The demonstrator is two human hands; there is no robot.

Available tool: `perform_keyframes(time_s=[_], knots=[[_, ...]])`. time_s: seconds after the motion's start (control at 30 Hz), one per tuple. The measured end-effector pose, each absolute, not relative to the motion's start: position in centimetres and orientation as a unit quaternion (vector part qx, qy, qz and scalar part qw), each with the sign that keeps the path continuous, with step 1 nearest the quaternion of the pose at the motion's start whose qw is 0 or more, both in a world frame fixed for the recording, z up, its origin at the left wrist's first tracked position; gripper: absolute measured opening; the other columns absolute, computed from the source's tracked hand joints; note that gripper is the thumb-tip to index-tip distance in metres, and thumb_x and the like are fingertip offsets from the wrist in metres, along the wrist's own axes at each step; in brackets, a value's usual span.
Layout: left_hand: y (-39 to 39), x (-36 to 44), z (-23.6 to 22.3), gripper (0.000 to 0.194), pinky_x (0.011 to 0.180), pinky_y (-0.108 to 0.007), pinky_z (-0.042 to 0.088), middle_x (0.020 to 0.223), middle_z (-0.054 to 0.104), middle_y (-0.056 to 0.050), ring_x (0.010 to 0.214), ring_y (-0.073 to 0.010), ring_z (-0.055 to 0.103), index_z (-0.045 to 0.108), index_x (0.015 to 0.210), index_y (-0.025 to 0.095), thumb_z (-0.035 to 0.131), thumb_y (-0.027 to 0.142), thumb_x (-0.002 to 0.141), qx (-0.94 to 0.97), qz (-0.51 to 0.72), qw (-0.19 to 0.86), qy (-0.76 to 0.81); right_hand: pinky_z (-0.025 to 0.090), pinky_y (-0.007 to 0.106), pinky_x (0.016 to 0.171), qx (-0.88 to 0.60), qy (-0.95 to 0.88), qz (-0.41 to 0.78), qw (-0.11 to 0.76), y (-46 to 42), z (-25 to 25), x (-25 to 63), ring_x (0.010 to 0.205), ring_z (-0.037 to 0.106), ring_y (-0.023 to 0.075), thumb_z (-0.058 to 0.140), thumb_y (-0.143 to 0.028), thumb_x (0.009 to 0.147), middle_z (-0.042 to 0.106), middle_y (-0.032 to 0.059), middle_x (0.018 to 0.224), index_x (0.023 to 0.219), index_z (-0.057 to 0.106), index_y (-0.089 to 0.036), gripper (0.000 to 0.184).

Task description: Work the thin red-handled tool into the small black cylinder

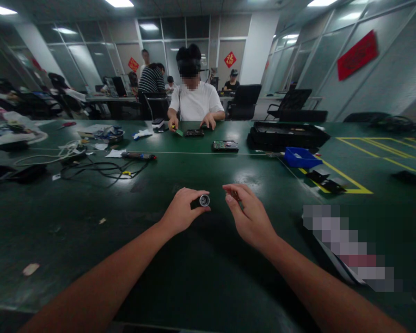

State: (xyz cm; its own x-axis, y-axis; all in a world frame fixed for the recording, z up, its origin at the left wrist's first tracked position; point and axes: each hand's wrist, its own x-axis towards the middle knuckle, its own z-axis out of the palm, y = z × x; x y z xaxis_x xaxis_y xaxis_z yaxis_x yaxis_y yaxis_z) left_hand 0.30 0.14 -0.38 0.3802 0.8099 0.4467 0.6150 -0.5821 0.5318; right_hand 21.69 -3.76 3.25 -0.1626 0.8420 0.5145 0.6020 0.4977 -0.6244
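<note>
My left hand grips a small round metal cylinder between thumb and fingers. Its open, silvery end faces me, and its inside looks dark with small details. A short gap to the right, my right hand pinches a small brownish, coppery piece. The fingers cover most of that piece, so its kind cannot be made out. Both hands are raised a little over the dark green tabletop, and the two held things are apart.
Across the table a person in white handles small parts near a hard drive. A black tray and a blue bin stand right. Cables and a screwdriver-like tool lie left. A blurred-out flat item is near right.
</note>
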Motion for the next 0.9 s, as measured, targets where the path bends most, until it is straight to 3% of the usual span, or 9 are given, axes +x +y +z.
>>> perform_keyframes(time_s=[0.17, 0.23, 0.57, 0.9], knots=[[0.5, -0.1, -0.8, 0.039, 0.096, -0.043, 0.046, 0.116, 0.073, -0.004, 0.110, -0.0253, 0.063, 0.068, 0.121, 0.026, 0.077, 0.031, 0.083, 0.797, 0.359, 0.147, 0.462, 0.051, 0.034, 0.073, -0.497, -0.772, 0.115, 0.380, -4.1, 3.8, 21.6, 0.081, 0.065, 0.0200, 0.060, -0.039, 0.093, 0.070, 0.0042, 0.087, 0.094, 0.073, -0.023, 0.021], [0.6, -0.1, -0.9, 0.039, 0.097, -0.043, 0.046, 0.116, 0.073, -0.003, 0.110, -0.0250, 0.063, 0.068, 0.121, 0.027, 0.078, 0.030, 0.083, 0.795, 0.363, 0.150, 0.463, 0.049, 0.032, 0.069, -0.502, -0.775, 0.124, 0.364, -4.4, 3.9, 21.6, 0.074, 0.065, 0.0187, 0.058, -0.039, 0.094, 0.071, 0.0025, 0.081, 0.092, 0.072, -0.023, 0.022], [0.6, -0.1, -0.7, 0.039, 0.094, -0.042, 0.047, 0.112, 0.074, -0.002, 0.105, -0.0239, 0.064, 0.069, 0.119, 0.026, 0.079, 0.028, 0.081, 0.801, 0.356, 0.140, 0.460, 0.051, 0.032, 0.075, -0.473, -0.722, 0.111, 0.492, -5.0, 3.1, 21.9, 0.083, 0.071, 0.0196, 0.050, -0.033, 0.099, 0.075, 0.0036, 0.090, 0.109, 0.063, -0.023, 0.019], [0.6, -0.1, -0.8, 0.040, 0.093, -0.042, 0.047, 0.113, 0.073, -0.003, 0.106, -0.0246, 0.063, 0.068, 0.121, 0.028, 0.079, 0.030, 0.082, 0.803, 0.352, 0.148, 0.458, 0.052, 0.033, 0.077, -0.485, -0.732, 0.111, 0.465, -4.7, 3.0, 21.5, 0.087, 0.072, 0.0203, 0.054, -0.033, 0.098, 0.076, 0.0053, 0.096, 0.112, 0.065, -0.022, 0.021]])
